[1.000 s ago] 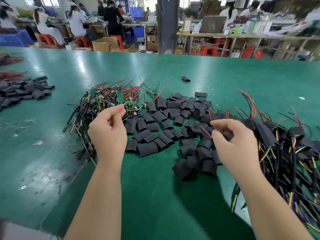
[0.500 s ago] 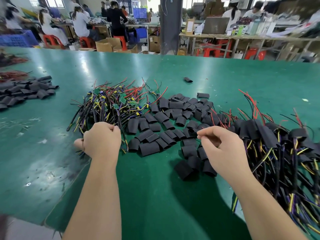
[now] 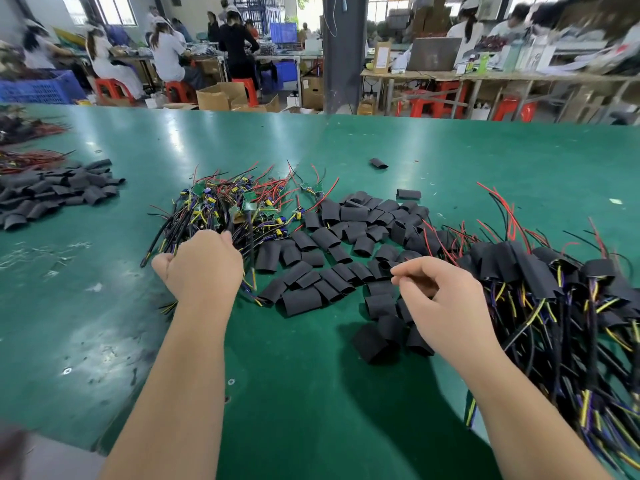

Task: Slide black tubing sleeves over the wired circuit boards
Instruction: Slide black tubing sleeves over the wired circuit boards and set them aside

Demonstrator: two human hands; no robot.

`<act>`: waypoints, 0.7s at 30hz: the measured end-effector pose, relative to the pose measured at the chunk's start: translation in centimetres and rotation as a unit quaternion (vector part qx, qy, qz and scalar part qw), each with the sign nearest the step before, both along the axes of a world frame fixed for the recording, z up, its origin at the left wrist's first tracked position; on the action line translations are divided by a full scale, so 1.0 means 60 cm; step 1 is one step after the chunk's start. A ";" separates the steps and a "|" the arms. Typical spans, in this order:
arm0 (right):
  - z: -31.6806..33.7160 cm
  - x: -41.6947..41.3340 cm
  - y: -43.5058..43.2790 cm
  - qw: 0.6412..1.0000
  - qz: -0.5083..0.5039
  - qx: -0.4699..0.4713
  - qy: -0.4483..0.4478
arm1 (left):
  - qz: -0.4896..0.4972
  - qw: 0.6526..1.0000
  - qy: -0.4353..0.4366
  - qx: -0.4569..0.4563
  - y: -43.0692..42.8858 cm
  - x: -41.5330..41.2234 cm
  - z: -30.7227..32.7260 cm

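1. Black tubing sleeves (image 3: 52, 192) lie as a spare heap near the left edge of the bench (image 3: 311, 393): short, matte, soft-walled tubes pressed flat, well apart from the work
2. Wired circuit boards (image 3: 235, 213), left of centre, form a tangle of small green boards with stiff red, yellow, purple and black leads. The left hand (image 3: 204, 268) is curled down over the near ends of the leads and seems to grip a bunch (its fingertips are hidden under the knuckles). The leads cross each other, so a pull from here could drag several boards along, or scatter the heap
3. Loose sleeves (image 3: 346, 244) cover the bench's middle, overlapping. Their mouths lie collapsed, so a board corner could catch on the lip and wrinkle the sleeve
4. The right hand (image 3: 446, 299) hangs over the near right fringe of those sleeves, thumb and forefinger tips pressed together, other fingers curled, with nothing visible between them. A pinch there might lift two overlapping sleeves
5. Sleeved boards (image 3: 540, 271) pile toward the right edge. Their red leads stray among the loose sleeves and could snag them
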State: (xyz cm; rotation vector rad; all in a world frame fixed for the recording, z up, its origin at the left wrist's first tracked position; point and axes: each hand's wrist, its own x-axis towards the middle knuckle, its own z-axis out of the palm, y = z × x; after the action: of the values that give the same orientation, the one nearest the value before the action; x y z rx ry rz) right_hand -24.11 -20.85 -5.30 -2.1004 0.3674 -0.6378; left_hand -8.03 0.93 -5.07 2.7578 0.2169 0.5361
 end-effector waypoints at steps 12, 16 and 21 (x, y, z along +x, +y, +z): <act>0.005 0.005 0.010 0.838 0.211 0.497 -0.076 | -0.467 0.839 0.193 -0.202 -0.014 -0.111 0.024; 0.004 0.007 0.001 0.871 0.176 0.443 -0.119 | -0.490 0.817 0.263 -0.155 -0.021 -0.114 0.015; -0.010 0.016 0.007 0.924 0.099 0.364 -0.061 | -0.465 0.856 0.193 -0.115 -0.062 -0.119 0.013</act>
State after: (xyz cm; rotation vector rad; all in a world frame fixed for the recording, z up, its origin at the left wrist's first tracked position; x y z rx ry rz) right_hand -23.17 -20.45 -5.91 -1.3547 0.2609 -0.4193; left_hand -15.15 -2.80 -4.30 2.3122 -0.8707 -0.2869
